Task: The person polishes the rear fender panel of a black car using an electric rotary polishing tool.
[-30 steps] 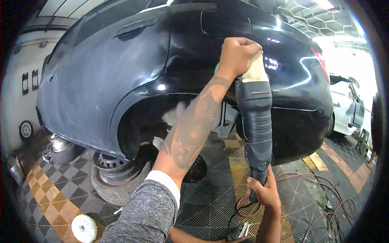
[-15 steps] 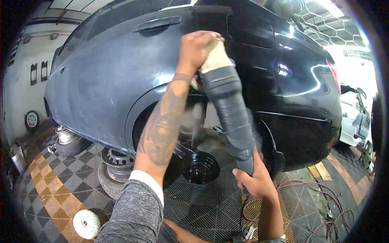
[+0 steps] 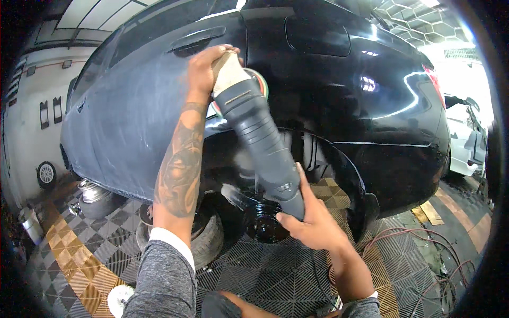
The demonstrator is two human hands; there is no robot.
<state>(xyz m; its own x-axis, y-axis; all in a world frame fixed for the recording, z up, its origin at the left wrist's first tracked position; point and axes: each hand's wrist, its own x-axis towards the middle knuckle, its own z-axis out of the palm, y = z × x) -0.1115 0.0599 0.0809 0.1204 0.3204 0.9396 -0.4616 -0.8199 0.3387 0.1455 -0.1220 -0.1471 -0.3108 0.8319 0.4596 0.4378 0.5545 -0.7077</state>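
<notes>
Both of my hands hold a dark corded polisher (image 3: 262, 139), its body slanting from upper left to lower right. My left hand (image 3: 202, 71) is wrapped over its front end, where a beige covering (image 3: 229, 74) sits on the head. My right hand (image 3: 314, 221) grips the rear handle. A strip of the round pad (image 3: 261, 84), with a coloured edge, shows beside the head; the rest is hidden behind the tool. The pad is at the side of a black car (image 3: 323, 95), above the rear wheel arch and below the door handle (image 3: 199, 38). A dull grey haze covers the rear door (image 3: 132, 100).
The wheel arch has no wheel, and a black brake drum (image 3: 268, 225) shows inside. A tyre (image 3: 208, 241) lies below the door. A white pad (image 3: 120, 299) rests on the tiled floor at lower left. Reddish hoses (image 3: 442, 244) coil at right; a cord (image 3: 318, 270) hangs from the polisher.
My hands have moved left with the polisher, from the rear panel toward the rear door. The tool now leans more to the left, and more of the pad's edge shows.
</notes>
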